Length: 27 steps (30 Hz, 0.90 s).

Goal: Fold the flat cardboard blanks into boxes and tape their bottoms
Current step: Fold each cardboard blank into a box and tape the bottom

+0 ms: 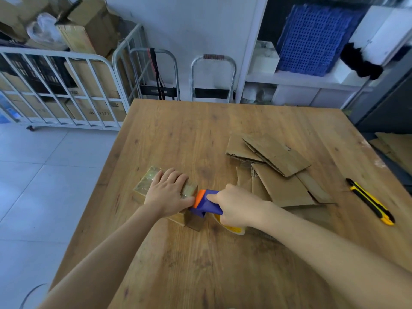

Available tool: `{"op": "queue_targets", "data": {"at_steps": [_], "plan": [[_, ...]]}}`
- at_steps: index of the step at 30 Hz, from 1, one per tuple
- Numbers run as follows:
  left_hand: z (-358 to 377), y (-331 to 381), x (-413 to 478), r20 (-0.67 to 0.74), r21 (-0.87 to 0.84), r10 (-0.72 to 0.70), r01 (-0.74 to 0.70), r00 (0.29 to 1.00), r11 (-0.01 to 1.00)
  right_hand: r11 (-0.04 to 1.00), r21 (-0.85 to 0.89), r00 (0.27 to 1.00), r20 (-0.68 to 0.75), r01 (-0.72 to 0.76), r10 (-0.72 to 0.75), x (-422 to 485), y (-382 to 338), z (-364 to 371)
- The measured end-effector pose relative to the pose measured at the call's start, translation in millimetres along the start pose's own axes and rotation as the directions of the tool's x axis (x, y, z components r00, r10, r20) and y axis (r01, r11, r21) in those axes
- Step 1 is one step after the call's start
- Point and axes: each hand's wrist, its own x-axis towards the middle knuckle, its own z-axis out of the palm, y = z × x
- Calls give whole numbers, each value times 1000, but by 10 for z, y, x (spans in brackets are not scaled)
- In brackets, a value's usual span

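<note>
Knotty, grained wood forms the desk (pixel 200 134). Near its left edge lies a small cardboard box (pixel 146 181), much of it hidden under the left hand (pixel 168 192), which presses flat on the glossy clear tape across its top. The box's near corner shows bare brown card. The right hand (pixel 236 207) is wrapped around a blue and orange plastic tape dispenser (pixel 206 202), touching the box's right end. Its handle is covered, and only a yellowish arc of the tape roll (pixel 234 229) peeks out below the palm. Flat corrugated blanks (pixel 278 175) overlap in a loose heap to the right, the lower ones partly buried. A yellow and black utility knife (pixel 370 201) lies well beyond them.
</note>
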Motion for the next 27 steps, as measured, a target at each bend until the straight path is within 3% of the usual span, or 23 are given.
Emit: {"op": "queue_targets", "data": {"at_steps": [8,15,17,20,23,25,27], "plan": [[-7,10,-1,-5,-8,-3,3,1000,1000,965,227,987,-60,-130,147,-68,-97,78],[-30,38,-31,0,-34,-13,13,1000,999,858,414,947,35,-304,319,-130,-111,270],[-29,42,-31,1,-23,-11,11,1000,1000,782,536,939,63,-317,337,-198,-59,447],[-35,37,-30,9,-17,-21,21,1000,1000,570,774,938,88,-276,334,-262,141,579],[-35,38,-60,9,-20,-9,9,1000,1000,447,846,938,160,-290,307,-257,319,705],[-61,6,-60,22,-100,-12,14,1000,995,458,829,937,204,-319,284,-250,342,785],[-116,-45,-58,63,-179,3,8,998,984,545,778,943,185,-312,276,-249,325,852]]}}
